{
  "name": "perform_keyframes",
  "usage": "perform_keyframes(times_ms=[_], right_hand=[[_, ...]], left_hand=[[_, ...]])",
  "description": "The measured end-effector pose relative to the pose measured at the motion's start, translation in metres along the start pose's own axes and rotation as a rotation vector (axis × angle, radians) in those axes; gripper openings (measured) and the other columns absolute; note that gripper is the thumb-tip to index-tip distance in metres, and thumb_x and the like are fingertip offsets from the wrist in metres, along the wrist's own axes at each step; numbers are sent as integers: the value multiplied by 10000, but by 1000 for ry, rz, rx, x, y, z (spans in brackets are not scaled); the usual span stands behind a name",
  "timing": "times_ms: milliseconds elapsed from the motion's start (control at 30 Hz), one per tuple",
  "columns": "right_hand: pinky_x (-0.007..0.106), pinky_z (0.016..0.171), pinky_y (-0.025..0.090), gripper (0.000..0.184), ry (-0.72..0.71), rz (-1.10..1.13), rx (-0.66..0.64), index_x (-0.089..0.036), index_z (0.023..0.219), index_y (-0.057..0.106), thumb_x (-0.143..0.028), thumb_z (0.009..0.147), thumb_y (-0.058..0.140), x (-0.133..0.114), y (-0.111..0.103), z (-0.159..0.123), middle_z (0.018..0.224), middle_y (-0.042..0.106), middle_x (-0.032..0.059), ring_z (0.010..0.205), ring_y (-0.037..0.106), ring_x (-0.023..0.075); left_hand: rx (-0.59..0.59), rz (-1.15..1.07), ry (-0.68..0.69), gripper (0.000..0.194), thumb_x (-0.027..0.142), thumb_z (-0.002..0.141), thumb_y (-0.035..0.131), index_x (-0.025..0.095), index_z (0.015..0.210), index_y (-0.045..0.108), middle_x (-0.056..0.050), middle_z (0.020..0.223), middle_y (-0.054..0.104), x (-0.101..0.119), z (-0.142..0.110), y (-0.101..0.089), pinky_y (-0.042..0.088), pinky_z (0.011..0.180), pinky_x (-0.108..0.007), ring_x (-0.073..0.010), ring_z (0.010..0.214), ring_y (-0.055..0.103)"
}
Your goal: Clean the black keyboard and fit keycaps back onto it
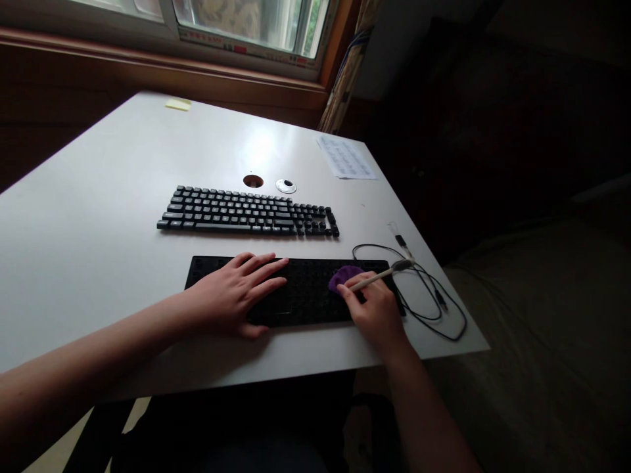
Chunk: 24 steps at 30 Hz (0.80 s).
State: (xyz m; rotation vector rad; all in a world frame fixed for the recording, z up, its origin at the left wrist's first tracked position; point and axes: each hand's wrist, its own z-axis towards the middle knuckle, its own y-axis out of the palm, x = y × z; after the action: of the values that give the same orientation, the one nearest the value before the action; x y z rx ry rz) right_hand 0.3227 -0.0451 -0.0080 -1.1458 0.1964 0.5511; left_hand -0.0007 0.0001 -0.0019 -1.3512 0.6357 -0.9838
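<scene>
A black keyboard base [310,295], its keycaps off, lies near the front edge of the white table. My left hand [241,289] rests flat on its left part, fingers spread. My right hand [377,309] is closed around a thin pale toothbrush-like stick [367,281], whose thicker greyish end points up and to the right. Under those fingers a purple cloth [345,277] touches the right part of the base. Whether the stick's lower end goes into the cloth is hidden. Loose black keycaps [236,211] lie behind the base, set out in keyboard rows.
A thin black cable [461,315] with a plug loops at the table's right edge. Further back are a round cable hole [253,180], its silver cover ring [286,186], printed paper [348,157] and a yellow sticky note [178,104]. A window stands behind the white table [123,157].
</scene>
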Motion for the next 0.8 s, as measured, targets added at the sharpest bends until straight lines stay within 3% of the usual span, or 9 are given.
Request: perform_keyframes(times_ms=[133,300,600,800], right_hand=[[415,838,522,141,9,44,-8,-212,794,633,-259,924,660,0,-2,-1,853,652,58,858,645,242],[399,857,536,107,25,213,-145,-220,814,689,-246,917,678,5,-10,0,906,669,52,904,658,227],[411,891,565,59,-74,374,-356,-217,873,757,-229,902,706,-1,-10,24,947,696,69,994,660,232],[431,890,570,72,-106,385,-361,-215,861,747,-245,905,698,-1,-6,27,907,712,75,1014,656,251]], left_hand=[[1,0,0,775,560,837,674,152,1475,505,-156,1683,268,0,0,0,218,1241,-540,-376,1529,287],[7,-4,6,780,560,838,678,156,1480,499,-158,1682,269,0,0,1,209,1244,-538,-378,1529,284],[-4,2,10,779,550,838,682,147,1479,497,-166,1679,274,0,0,0,215,1239,-550,-384,1528,282],[1,-5,12,768,545,842,682,151,1476,500,-167,1678,277,-1,0,0,228,1234,-554,-389,1524,291]])
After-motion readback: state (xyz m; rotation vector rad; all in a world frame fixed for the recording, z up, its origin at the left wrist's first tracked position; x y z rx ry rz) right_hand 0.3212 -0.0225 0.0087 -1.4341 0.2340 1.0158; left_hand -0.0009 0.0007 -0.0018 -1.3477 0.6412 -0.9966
